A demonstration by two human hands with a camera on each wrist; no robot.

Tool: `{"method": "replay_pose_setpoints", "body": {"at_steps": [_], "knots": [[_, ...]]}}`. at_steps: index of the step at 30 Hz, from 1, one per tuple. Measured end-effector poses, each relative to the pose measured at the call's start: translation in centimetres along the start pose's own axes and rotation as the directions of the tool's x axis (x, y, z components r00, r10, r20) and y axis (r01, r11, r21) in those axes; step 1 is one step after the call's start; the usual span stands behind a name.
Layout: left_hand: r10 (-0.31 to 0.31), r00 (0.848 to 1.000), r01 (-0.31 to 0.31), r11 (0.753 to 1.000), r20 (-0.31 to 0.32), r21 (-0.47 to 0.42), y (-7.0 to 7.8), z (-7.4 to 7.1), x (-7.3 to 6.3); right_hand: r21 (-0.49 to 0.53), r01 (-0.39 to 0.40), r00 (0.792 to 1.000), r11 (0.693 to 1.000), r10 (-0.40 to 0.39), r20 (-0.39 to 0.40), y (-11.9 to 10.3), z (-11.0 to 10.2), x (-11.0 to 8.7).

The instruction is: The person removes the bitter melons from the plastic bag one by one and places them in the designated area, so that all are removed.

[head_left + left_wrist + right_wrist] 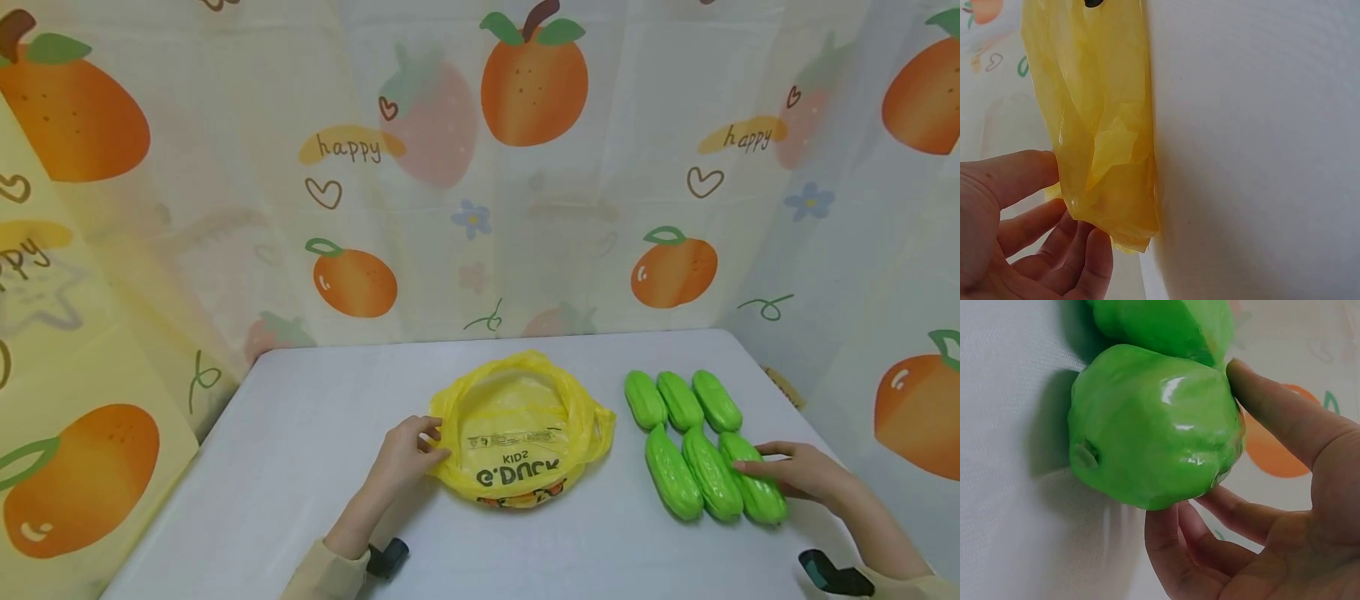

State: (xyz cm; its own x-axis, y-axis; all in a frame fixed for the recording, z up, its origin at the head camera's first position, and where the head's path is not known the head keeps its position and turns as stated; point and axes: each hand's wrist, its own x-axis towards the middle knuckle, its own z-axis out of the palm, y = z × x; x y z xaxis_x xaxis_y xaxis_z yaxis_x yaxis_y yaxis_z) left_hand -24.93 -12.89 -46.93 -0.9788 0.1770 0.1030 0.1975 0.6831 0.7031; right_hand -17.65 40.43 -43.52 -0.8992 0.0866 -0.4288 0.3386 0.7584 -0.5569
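Note:
A yellow plastic bag [525, 396] with dark lettering lies in the middle of the table, its mouth spread wide. My left hand [408, 450] pinches the bag's left rim, and in the left wrist view the thumb and a finger meet the yellow film [1110, 144]. To the right, several glossy green cucumber-like vegetables lie in two rows. My right hand [806, 471] grips the nearest one on the right [753, 487], thumb on one side and fingertips on the other. The right wrist view shows this vegetable [1154, 431] end-on, touching its neighbour.
The white table [300, 467] has its far edge against a hanging cloth [555, 258] printed with oranges. More cloth hangs along the left and right sides. A brown object [783, 386] shows just past the table's right edge.

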Motion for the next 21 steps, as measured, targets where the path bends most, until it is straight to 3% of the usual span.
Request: {"method": "replay_pose_setpoints", "body": {"at_steps": [21], "knots": [[0.027,1.0,-0.028,1.0,-0.009,-0.007,-0.43,0.15,0.05,0.051,0.008,0.999,0.999,-0.01,0.046,0.05,-0.38,0.51]]}}
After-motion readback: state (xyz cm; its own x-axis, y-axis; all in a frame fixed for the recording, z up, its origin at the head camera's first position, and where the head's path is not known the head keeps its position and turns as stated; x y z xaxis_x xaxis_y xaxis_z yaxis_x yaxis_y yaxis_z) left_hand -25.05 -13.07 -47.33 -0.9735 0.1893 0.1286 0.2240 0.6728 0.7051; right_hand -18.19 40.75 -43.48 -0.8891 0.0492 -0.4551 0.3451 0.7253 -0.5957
